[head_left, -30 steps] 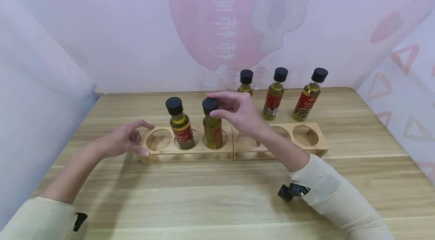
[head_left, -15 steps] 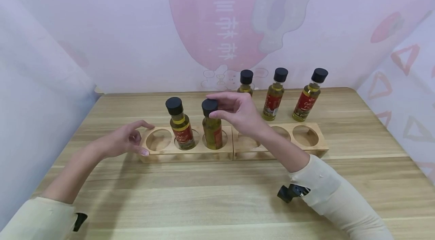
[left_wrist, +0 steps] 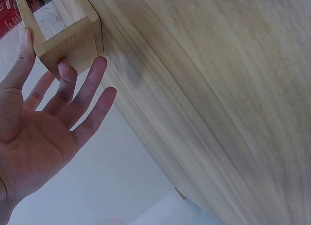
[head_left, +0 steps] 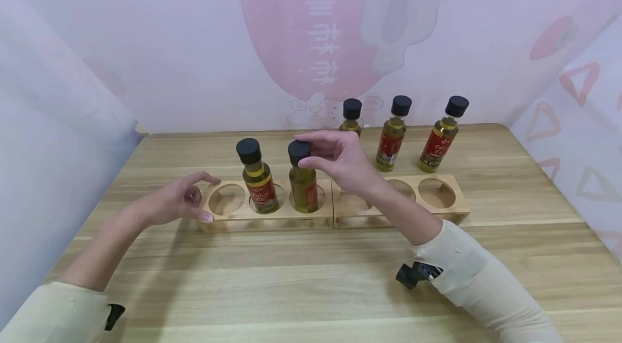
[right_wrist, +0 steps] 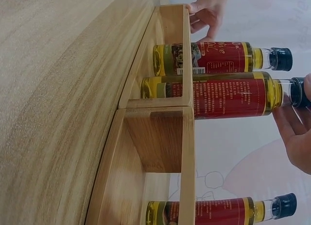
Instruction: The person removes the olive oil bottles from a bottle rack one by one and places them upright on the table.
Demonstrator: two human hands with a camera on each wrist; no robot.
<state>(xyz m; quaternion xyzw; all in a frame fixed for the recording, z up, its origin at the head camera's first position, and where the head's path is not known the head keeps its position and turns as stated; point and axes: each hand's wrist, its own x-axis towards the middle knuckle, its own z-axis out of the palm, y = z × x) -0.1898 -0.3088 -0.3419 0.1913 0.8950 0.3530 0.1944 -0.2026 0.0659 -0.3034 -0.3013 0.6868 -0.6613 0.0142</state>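
In the head view my right hand [head_left: 340, 162] holds an olive oil bottle [head_left: 305, 189] by its black cap, thumb in front and fingers behind. That bottle stands upright in the right-hand hole of the left wooden bottle rack [head_left: 272, 223]. Another olive oil bottle [head_left: 262, 186] occupies the middle hole, while the left hole is empty. My left hand [head_left: 177, 202] grips the rack's left end between thumb and index finger; the left wrist view shows the other fingers [left_wrist: 92, 79] spread beside the end block. The right wrist view has the held bottle [right_wrist: 228, 96] with its base inside the rack.
A second wooden rack [head_left: 400, 219] with round holes adjoins the first on the right. Behind it stand three more oil bottles: one partly hidden by my hand [head_left: 352, 111], a middle bottle [head_left: 391, 140] and a right bottle [head_left: 439, 143]. A patterned curtain [head_left: 194, 35] hangs behind the table.
Almost nothing differs. The held bottle's cap has shifted very slightly left with my right hand; the left hand stays on the rack's end.
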